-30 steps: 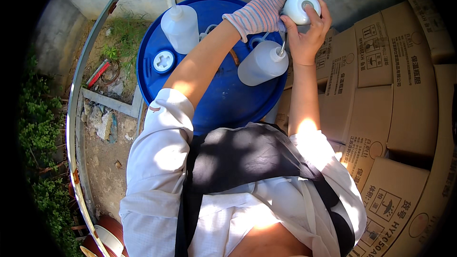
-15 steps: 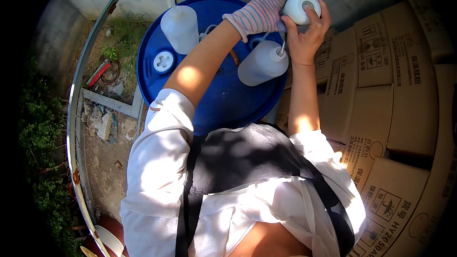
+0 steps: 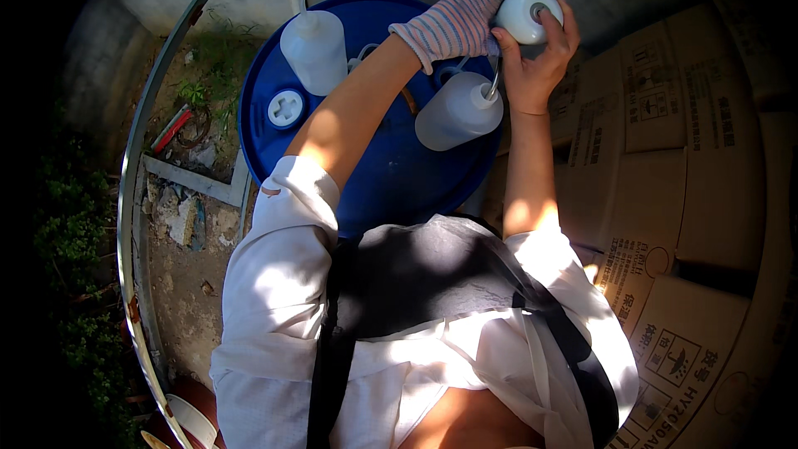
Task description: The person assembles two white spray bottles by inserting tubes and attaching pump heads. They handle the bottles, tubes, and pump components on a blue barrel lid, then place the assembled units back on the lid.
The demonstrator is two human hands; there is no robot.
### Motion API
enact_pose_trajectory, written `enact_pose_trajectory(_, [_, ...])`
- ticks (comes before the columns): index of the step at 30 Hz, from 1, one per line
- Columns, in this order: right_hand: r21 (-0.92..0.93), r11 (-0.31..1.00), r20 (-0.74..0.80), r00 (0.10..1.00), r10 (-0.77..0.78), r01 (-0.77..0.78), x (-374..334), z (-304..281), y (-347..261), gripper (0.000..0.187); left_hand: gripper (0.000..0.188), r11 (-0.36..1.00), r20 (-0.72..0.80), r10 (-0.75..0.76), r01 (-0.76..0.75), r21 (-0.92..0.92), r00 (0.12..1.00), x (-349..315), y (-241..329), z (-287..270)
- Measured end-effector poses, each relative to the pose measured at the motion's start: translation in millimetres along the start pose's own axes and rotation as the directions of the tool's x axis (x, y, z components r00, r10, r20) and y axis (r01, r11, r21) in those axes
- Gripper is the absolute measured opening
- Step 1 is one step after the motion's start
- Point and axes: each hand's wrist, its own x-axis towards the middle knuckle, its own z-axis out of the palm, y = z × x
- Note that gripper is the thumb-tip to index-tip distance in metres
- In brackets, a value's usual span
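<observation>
While the left hand (image 3: pixel 467 19) (gloved) holds the white vessel (image 3: pixel 515 18) from the left, the half-spread right hand (image 3: pixel 536 68) touches its end.

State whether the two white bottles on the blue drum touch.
Apart. The head view shows the blue drum between the left bottle and the right bottle.

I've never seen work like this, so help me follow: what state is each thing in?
White rounded object: held up, grey centre facing the camera
Left hand: gloved, on the object
Right hand: bare, touching the object
Blue drum: upright
White cap: set in its top
Left bottle: standing
Right bottle: tilted rightward
Cardboard boxes: stacked
</observation>
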Motion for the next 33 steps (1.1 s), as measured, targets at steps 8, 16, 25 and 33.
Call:
enact_pose_trajectory(8, [-0.001, 1.000, -0.014, 1.000, -0.027, 0.027, 8.0, -1.0, 1.1, 0.074, 0.096, 1.000, 0.028, -0.004, 0.003, 0.017, 1.000, 5.0, 10.0, -9.1])
enact_pose_trajectory(16, [-0.006, 0.999, -0.033, 0.999, -0.041, 0.041, 14.3, 0.2, 2.9, 0.074, 0.086, 0.960, -0.062, 0.147, -0.157, -0.231, 0.987, 9.4, 8.5, -15.3])
enact_pose_trajectory(25, [-0.006, 1.000, -0.039, 0.999, -0.023, 0.022, 17.6, 0.0, 3.2, 0.074, 0.076, 0.880, -0.007, 0.095, -0.087, -0.468, 0.995, 12.9, -0.9, -7.0])
enact_pose_trajectory(33, [-0.014, 1.000, -0.021, 1.000, 0.013, -0.013, 19.9, -2.3, -0.4, 0.071, 0.087, 0.955, -0.103, 0.207, -0.224, -0.194, 0.973, 10.3, 4.3, -16.1])
